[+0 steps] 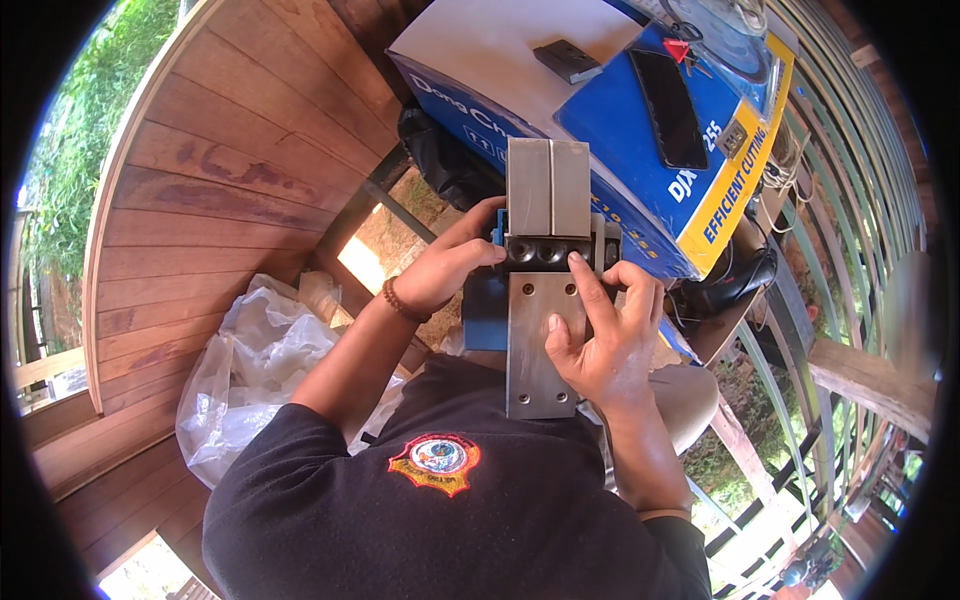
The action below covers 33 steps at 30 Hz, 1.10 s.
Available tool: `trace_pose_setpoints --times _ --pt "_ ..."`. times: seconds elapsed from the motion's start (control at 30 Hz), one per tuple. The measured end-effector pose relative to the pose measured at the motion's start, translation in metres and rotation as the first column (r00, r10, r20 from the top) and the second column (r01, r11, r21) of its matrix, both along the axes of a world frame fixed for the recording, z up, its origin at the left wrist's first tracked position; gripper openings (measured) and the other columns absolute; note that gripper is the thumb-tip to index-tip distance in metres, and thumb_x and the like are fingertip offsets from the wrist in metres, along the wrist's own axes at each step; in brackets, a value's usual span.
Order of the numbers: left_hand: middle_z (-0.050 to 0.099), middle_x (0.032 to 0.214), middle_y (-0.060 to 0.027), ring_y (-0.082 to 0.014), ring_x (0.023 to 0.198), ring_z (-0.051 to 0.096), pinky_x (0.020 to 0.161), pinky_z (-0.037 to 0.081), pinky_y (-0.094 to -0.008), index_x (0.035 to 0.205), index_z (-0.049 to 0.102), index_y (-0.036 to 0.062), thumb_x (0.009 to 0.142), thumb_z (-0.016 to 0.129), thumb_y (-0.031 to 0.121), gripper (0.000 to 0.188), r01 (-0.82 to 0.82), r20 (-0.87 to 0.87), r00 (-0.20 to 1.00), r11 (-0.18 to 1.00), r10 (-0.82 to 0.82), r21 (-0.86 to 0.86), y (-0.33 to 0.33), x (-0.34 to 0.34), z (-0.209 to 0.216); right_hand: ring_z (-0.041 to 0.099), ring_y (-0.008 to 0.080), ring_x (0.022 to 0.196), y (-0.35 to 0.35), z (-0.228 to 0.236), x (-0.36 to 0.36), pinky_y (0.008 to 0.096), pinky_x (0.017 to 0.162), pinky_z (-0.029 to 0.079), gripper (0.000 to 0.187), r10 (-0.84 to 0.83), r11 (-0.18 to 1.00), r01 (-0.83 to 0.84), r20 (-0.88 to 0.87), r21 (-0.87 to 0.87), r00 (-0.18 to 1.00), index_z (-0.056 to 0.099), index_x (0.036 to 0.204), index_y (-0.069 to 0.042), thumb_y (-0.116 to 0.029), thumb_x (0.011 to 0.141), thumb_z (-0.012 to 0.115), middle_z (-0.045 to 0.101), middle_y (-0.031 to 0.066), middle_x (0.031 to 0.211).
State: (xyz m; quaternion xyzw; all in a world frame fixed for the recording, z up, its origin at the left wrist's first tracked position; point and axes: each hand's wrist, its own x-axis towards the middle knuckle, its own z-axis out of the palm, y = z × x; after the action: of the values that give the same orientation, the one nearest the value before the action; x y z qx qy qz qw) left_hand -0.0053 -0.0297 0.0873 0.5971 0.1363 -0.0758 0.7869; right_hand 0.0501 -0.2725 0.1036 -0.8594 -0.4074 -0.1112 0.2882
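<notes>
Black cotton-looking shirt up close, big blue-and-white cardboard box (490,55) far right, silver-plated blue tool (535,335) between them. Right hand (618,350) loosely spread, index at the dark dimpled drum (545,252); left hand (450,262) curled by its left end, can't tell if gripping. Probably adjusting the drum; next bit wants steady fingers imo.

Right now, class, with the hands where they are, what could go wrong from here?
1. The left hand has its thumb, and the right hand its index fingertip, right by the dark drum of the metal-plated tool; if the drum turned or had a sharp edge, it could cut or pinch them.
2. The phone lies on the box beyond the tool; a knock to the box might send it sliding.
</notes>
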Motion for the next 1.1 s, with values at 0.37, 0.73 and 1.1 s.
trace_pose_setpoints --times 0.37,0.73,1.1 --pt "0.052 0.153 -0.0184 -0.0229 0.142 0.047 0.120 0.032 -0.0343 0.161 0.033 -0.0088 0.092 0.054 0.022 0.079 0.017 -0.045 0.999 0.996 -0.013 0.092 -0.007 0.002 0.012 0.051 0.0327 0.101 -0.001 0.000 0.001 0.0470 0.089 0.047 0.060 -0.011 1.000 0.011 0.006 -0.001 1.000 0.072 0.138 -0.011 -0.036 0.083 0.073 0.049 0.0136 0.116" --pt "0.058 0.141 -0.0139 -0.0180 0.132 0.053 0.113 0.042 -0.0335 0.153 0.041 -0.0073 0.098 0.072 0.024 0.070 -0.033 0.008 0.999 0.991 0.032 0.132 -0.016 0.009 0.004 0.051 0.0332 0.100 -0.003 -0.001 0.000 0.0477 0.089 0.047 0.060 -0.020 1.000 0.020 -0.008 -0.004 1.000 0.072 0.139 -0.012 -0.037 0.084 0.073 0.050 0.0137 0.115" --pt "0.067 0.125 -0.0104 -0.0154 0.113 0.064 0.095 0.054 -0.0306 0.142 0.050 -0.0037 0.097 0.078 0.016 0.057 -0.130 0.050 0.991 0.980 0.124 0.148 -0.023 0.013 -0.001 0.057 0.0348 0.105 -0.003 0.000 -0.001 0.0490 0.088 0.048 0.065 -0.036 0.995 0.040 -0.042 0.092 0.998 0.068 0.140 -0.011 -0.033 0.079 0.076 0.054 0.0140 0.114"
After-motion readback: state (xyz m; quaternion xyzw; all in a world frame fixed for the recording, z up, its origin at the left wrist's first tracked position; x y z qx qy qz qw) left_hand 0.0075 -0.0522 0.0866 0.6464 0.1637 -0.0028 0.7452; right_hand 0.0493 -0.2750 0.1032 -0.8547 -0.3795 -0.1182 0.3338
